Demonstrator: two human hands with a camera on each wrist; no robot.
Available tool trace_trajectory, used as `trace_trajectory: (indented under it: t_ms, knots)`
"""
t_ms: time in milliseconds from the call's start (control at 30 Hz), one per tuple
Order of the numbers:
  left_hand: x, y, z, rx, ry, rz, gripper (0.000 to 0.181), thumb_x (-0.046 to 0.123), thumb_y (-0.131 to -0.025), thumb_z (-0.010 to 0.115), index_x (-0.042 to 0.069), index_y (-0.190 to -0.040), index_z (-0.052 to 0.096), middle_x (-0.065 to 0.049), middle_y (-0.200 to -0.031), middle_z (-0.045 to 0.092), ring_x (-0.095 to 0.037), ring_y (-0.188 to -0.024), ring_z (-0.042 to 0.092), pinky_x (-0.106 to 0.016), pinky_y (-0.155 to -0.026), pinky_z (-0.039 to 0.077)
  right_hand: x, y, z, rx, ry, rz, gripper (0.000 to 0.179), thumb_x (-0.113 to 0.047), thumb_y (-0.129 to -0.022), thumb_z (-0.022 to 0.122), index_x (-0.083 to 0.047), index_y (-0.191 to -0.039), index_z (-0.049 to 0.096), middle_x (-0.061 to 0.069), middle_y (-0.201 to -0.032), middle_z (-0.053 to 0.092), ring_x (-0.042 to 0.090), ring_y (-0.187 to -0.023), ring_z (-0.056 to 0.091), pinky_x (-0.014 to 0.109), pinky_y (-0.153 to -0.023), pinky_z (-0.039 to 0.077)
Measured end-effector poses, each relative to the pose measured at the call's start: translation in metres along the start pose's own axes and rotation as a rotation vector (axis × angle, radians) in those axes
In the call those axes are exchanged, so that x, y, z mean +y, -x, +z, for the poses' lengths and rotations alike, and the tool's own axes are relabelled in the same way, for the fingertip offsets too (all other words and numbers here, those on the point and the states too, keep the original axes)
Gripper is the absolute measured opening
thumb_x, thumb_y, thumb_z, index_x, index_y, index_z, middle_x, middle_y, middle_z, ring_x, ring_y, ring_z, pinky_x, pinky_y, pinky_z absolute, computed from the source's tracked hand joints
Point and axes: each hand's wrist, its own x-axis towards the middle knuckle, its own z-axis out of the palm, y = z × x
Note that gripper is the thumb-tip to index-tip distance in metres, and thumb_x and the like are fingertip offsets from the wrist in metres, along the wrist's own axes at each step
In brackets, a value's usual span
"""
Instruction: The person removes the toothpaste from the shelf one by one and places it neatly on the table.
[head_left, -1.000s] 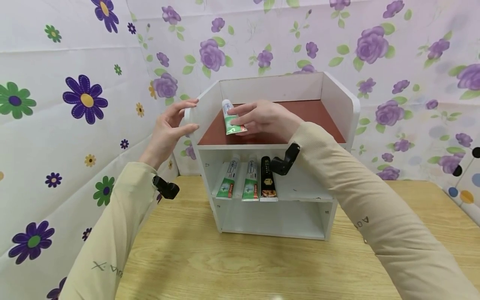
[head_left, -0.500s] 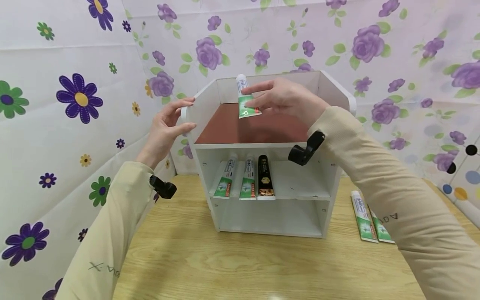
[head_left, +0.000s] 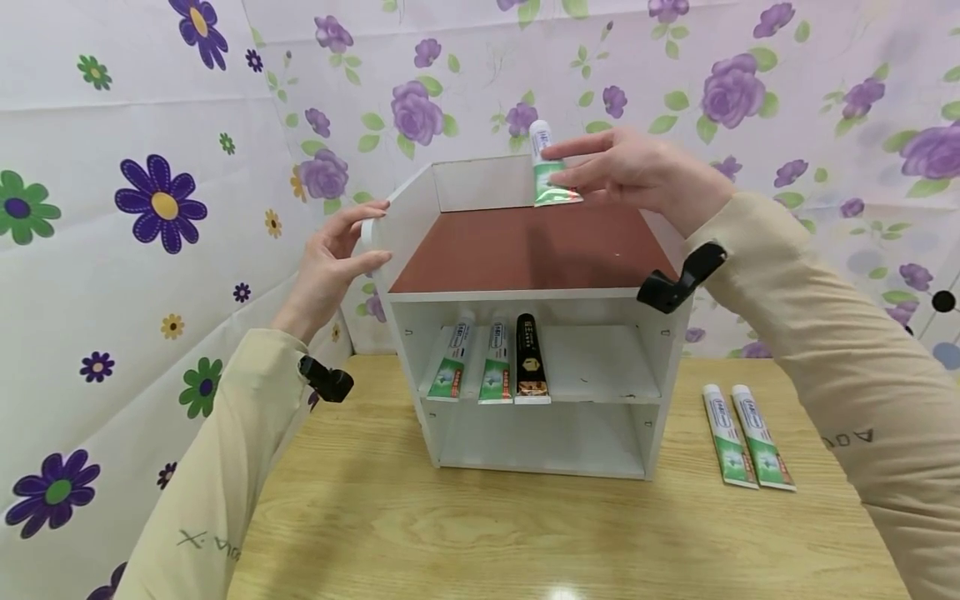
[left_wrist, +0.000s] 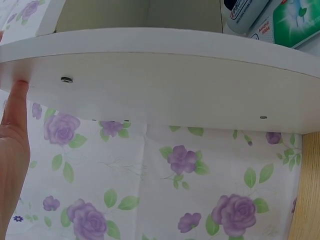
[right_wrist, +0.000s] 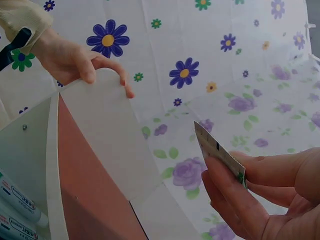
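Observation:
My left hand (head_left: 326,265) grips the front edge of the left side panel (head_left: 408,223) of a small white shelf unit, thumb and fingers on opposite faces. Seen from the right wrist, that hand (right_wrist: 67,59) curls over the panel's end. Above the reddish-brown top board (head_left: 517,250), my right hand (head_left: 645,173) pinches a green-and-white toothpaste tube (head_left: 547,171) between thumb and fingers, cap end upward. The crimped end of this tube (right_wrist: 212,142) shows in the right wrist view. In the left wrist view, a finger (left_wrist: 15,125) presses against the white panel (left_wrist: 165,90).
On the middle shelf lie two green-and-white toothpaste tubes (head_left: 497,362) and a black tube (head_left: 531,362), their ends at the front edge. Two more green-and-white tubes (head_left: 731,437) lie side by side on the wooden table (head_left: 465,533), right of the unit. Flowered cloth (head_left: 480,75) hangs behind.
My right hand has lifted the toothpaste tube off the top board and carried it up and to the right. The left hand keeps its hold on the panel.

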Motion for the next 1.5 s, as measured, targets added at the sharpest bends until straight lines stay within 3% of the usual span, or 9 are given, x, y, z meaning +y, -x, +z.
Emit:
trace_trajectory:
  t_ms: [133,367,633,800,1133,1200,1300,1367,1500]
  knots:
    - [0.000,0.000,0.001,0.004,-0.006,0.008,0.044,-0.016,-0.078,0.059,0.007,-0.115,0.059,-0.011,-0.133,0.041,-0.022,-0.126,0.029,-0.031,-0.095,0.033,-0.001,0.006,-0.014,0.004,-0.014,-0.010,0.052,0.005,-0.076,0.069,-0.005,-0.125,0.054,0.007,-0.123,0.036,0.012,-0.063,0.048,0.026,-0.070,0.048]
    - [0.001,0.001,0.001,0.008,0.002,0.004,0.043,-0.016,-0.079,0.058,0.007,-0.115,0.058,-0.010,-0.133,0.041,-0.025,-0.124,0.031,-0.030,-0.086,0.041,-0.004,0.017,-0.040,0.040,-0.094,-0.012,0.037,0.008,-0.076,0.067,-0.006,-0.110,0.065,0.006,-0.127,0.032,0.013,-0.070,0.052,0.026,-0.068,0.050]
    - [-0.001,0.000,0.000,-0.003,-0.018,0.008,0.044,-0.016,-0.079,0.058,0.008,-0.116,0.058,-0.010,-0.133,0.042,-0.021,-0.127,0.027,-0.033,-0.098,0.029,-0.003,0.031,-0.078,0.059,-0.208,-0.017,0.033,0.014,-0.080,0.059,-0.004,-0.106,0.067,0.009,-0.131,0.031,0.022,-0.085,0.060,0.035,-0.078,0.047]
    - [0.001,0.000,0.000,-0.004,-0.010,0.004,0.043,-0.015,-0.079,0.058,0.008,-0.116,0.058,-0.010,-0.133,0.041,-0.023,-0.126,0.029,-0.032,-0.090,0.038,0.002,0.037,-0.101,0.087,-0.246,-0.009,0.033,0.013,-0.082,0.056,-0.006,-0.107,0.067,0.009,-0.128,0.033,0.025,-0.091,0.059,0.036,-0.080,0.045]
    - [0.010,0.005,0.009,-0.003,-0.010,0.008,0.042,-0.016,-0.079,0.058,0.005,-0.116,0.058,-0.012,-0.134,0.040,-0.019,-0.128,0.026,-0.031,-0.097,0.031,0.025,0.065,-0.148,0.088,-0.163,-0.051,0.036,0.010,-0.087,0.051,-0.013,-0.111,0.066,0.007,-0.104,0.060,0.023,-0.087,0.061,0.029,-0.069,0.050]
    - [0.010,0.005,0.010,0.000,-0.006,-0.003,0.042,-0.016,-0.079,0.057,0.005,-0.116,0.058,-0.011,-0.134,0.040,-0.020,-0.127,0.027,-0.030,-0.093,0.036,0.032,0.070,-0.157,0.105,-0.139,-0.057,0.036,0.010,-0.086,0.053,-0.013,-0.111,0.066,0.005,-0.105,0.060,0.020,-0.076,0.062,0.030,-0.069,0.050]
    - [0.009,0.005,0.008,0.004,0.005,-0.013,0.043,-0.016,-0.080,0.057,0.006,-0.117,0.057,-0.010,-0.135,0.040,-0.022,-0.126,0.029,-0.029,-0.086,0.041,0.043,0.074,-0.168,0.129,-0.067,-0.055,0.036,0.007,-0.086,0.054,-0.016,-0.112,0.066,0.001,-0.108,0.058,0.017,-0.074,0.062,0.030,-0.069,0.050]
    - [0.006,0.004,0.006,0.004,0.006,-0.013,0.043,-0.016,-0.080,0.058,0.006,-0.117,0.057,-0.010,-0.135,0.039,-0.022,-0.126,0.029,-0.029,-0.086,0.041,0.052,0.077,-0.173,0.131,-0.027,-0.043,0.037,0.006,-0.087,0.054,-0.018,-0.113,0.065,0.004,-0.122,0.049,0.016,-0.077,0.062,0.031,-0.072,0.049]
    - [0.002,0.002,0.002,0.004,0.014,-0.008,0.044,-0.016,-0.079,0.058,0.007,-0.118,0.057,-0.010,-0.136,0.039,-0.023,-0.125,0.030,-0.029,-0.086,0.042,0.073,0.082,-0.181,0.114,0.012,-0.016,0.039,0.004,-0.089,0.052,-0.022,-0.115,0.063,0.007,-0.124,0.046,0.019,-0.092,0.060,0.035,-0.076,0.048]
